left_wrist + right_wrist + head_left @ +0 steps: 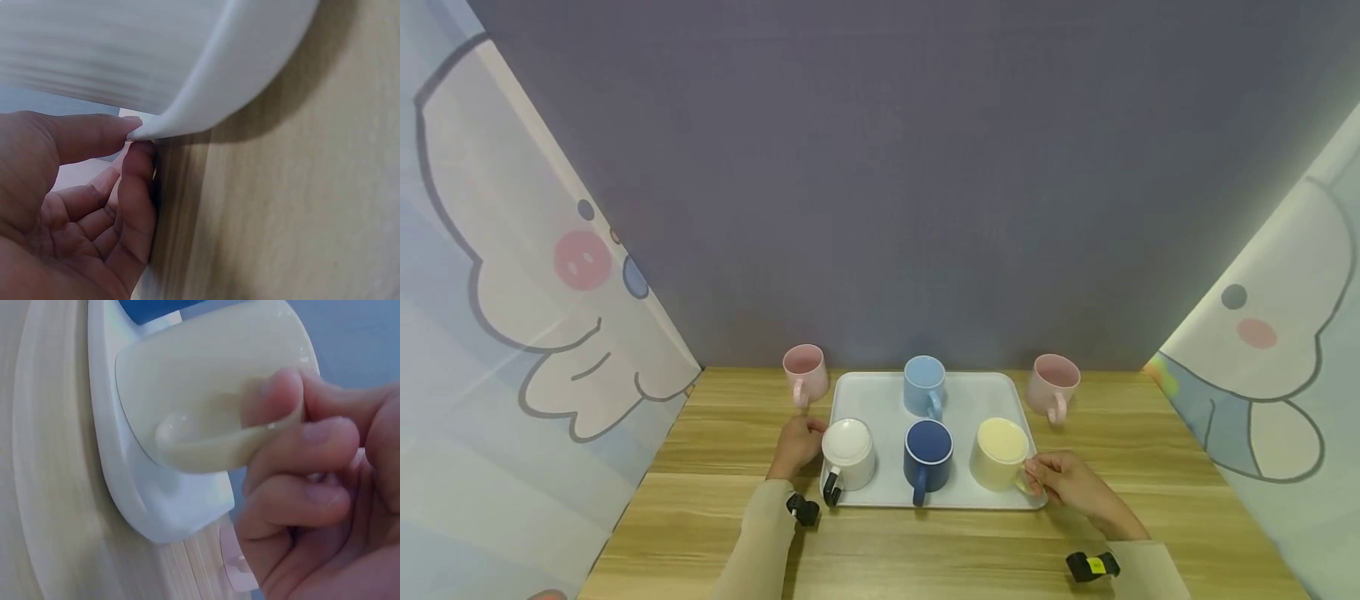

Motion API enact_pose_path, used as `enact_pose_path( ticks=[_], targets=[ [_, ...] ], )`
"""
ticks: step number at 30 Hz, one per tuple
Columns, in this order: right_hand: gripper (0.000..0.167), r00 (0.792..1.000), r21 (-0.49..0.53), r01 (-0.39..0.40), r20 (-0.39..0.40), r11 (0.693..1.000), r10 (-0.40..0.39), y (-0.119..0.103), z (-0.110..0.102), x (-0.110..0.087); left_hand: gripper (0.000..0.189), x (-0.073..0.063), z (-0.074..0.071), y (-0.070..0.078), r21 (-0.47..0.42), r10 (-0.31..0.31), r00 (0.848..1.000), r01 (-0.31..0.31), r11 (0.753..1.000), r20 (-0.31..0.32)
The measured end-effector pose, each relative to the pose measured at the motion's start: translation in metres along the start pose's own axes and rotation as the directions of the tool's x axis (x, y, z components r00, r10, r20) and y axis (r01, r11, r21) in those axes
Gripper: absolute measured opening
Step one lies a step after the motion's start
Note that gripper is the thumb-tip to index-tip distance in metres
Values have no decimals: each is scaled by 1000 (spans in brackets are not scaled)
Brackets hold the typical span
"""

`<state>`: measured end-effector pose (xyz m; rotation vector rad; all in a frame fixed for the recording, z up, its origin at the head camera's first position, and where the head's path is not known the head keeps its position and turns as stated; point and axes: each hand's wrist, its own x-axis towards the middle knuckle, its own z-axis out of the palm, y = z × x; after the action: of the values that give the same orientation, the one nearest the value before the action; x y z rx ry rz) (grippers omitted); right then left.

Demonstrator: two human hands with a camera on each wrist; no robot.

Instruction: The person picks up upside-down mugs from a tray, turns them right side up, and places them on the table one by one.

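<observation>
1. Sitting in the lower middle of the head view, a white tray (880, 392) rests on a wooden table (1150, 467) and carries four mugs.
2. The left hand (796, 446) lies at the tray's left edge, just beside the white mug (848, 452). In the left wrist view its thumb and forefinger pinch the tray's rim (206, 94), with the other fingers loosely curled below.
3. The right hand (1063, 479) is at the tray's lower right corner. The right wrist view shows its thumb and fingers (294, 400) closed round the handle of the yellow mug (1000, 452), which stands on the tray near that corner.
4. A dark blue mug (928, 454) stands between the white and yellow ones, and a light blue mug (923, 385) stands behind it, toward the tray's far edge.
5. Two pink mugs stand on the table off the tray: one (806, 372) just left of its far left corner, the other (1053, 385) just right of its far right corner.
6. A grey wall fills the upper frame, with cartoon-printed panels at both sides.
</observation>
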<state>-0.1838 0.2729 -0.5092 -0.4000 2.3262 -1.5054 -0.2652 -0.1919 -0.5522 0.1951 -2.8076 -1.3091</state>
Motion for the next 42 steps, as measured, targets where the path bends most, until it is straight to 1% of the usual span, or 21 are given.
enact_pose_path(
  ticks=[3,5,9,12,16,19,24,26,29,32,37,40,42],
  targets=[
    [42,999,-9,-5,-38,1000,5,-1,3,2,13,0,0,-1,-6,-2,1000,2,1000,1],
    [43,996,-5,-39,-80,999,38,-3,5,3,13,0,0,-1,-10,-4,1000,4,1000,3],
    [41,982,17,-84,-166,996,86,-7,10,8,13,0,0,-2,-12,-11,1000,11,1000,4],
    [39,971,28,-74,-226,997,78,-9,13,13,13,0,0,-2,-11,-15,1000,15,1000,3],
    [37,948,41,-68,-307,997,77,-15,17,22,12,0,-1,-1,-11,-21,1000,21,1000,6],
    [38,924,46,-81,-371,996,92,-21,18,29,12,0,-1,0,-16,-26,1000,26,1000,13],
    [39,888,19,-44,-456,999,48,-31,17,41,12,0,-1,0,-19,-26,1000,26,999,12],
    [39,877,8,-18,-480,1000,19,-34,16,45,12,0,-1,-1,-18,-24,1000,24,1000,10],
    [40,865,-10,-11,-502,1000,5,-42,14,50,12,1,0,-2,-15,-24,1000,24,1000,8],
    [39,864,-43,-16,-504,999,-8,-51,10,52,13,2,1,-2,-10,-26,1000,26,1000,9],
    [39,869,-73,-19,-494,997,-20,-62,8,56,15,1,-1,-1,4,-29,1000,29,1000,10],
    [39,867,-34,-26,-499,999,5,-65,8,58,14,0,-1,0,7,-29,1000,29,1000,10],
    [39,861,2,-27,-508,1000,24,-67,9,59,14,0,0,0,3,-24,1000,24,1000,9]
  ],
)
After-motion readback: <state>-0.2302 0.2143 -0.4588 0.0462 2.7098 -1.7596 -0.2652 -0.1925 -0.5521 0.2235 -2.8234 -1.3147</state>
